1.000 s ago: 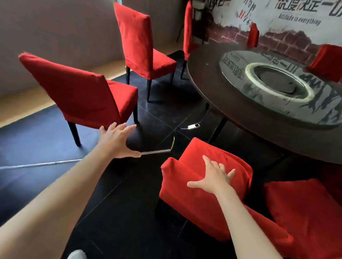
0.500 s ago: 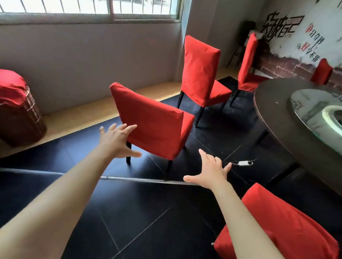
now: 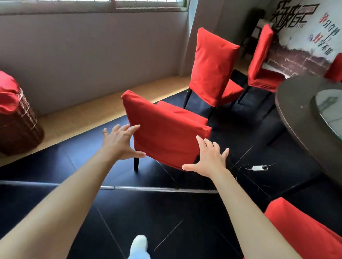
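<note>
The chair (image 3: 165, 135) I am after stands straight ahead of my hands on the black floor (image 3: 39, 180), near the floor's far edge where the dark tiles meet the pale strip below the window wall. Its backrest faces me, and its top edge runs across my view from left to right, sloping down toward the right.

My left hand (image 3: 122, 144) is open with fingers spread at the backrest's left edge. My right hand (image 3: 208, 161) is open and spread too, over the lower right of the backrest. I cannot tell whether either one touches the cloth. The left hand looks nearer the top corner.

A loose red cloth cover, soft and faintly creased, hides the frame. Only the thin dark legs (image 3: 135, 163) show beneath it. I judge the cloth may slide over the frame, so the grip should close through it onto something hard.
</note>
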{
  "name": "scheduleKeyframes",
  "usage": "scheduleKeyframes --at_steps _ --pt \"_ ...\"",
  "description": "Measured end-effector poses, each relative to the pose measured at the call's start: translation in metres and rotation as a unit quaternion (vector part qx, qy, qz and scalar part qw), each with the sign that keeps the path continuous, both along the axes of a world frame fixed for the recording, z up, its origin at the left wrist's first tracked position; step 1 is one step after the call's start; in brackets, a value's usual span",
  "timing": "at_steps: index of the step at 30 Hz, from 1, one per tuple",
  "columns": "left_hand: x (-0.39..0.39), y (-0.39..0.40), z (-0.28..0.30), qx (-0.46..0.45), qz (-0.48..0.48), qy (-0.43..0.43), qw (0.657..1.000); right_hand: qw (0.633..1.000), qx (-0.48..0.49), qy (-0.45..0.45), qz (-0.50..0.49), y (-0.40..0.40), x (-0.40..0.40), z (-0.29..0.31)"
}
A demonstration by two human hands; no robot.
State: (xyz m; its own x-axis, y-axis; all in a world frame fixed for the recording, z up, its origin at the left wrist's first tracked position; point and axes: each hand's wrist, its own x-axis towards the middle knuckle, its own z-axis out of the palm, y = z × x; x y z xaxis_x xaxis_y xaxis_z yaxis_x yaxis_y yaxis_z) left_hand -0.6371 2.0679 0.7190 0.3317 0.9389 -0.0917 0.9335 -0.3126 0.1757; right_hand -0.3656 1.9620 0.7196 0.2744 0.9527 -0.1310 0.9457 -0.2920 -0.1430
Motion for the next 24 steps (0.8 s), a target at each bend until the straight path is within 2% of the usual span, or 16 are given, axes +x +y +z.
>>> scheduleKeyframes --at_steps 11,16,24 --pt "0.05 0.151 0.008 0.005 -0.093 0.029 0.995 0.998 -0.014 0.013 -0.056 0.143 0.018 -0.012" --pt "0.063 0.189 -0.005 -0.036 -0.108 0.018 0.993 0.997 -0.047 0.018 -0.06 0.17 0.022 -0.015" --pt "0.085 0.234 -0.033 -0.069 -0.181 0.067 0.979 0.989 -0.1 0.035 -0.107 0.187 0.027 -0.037"
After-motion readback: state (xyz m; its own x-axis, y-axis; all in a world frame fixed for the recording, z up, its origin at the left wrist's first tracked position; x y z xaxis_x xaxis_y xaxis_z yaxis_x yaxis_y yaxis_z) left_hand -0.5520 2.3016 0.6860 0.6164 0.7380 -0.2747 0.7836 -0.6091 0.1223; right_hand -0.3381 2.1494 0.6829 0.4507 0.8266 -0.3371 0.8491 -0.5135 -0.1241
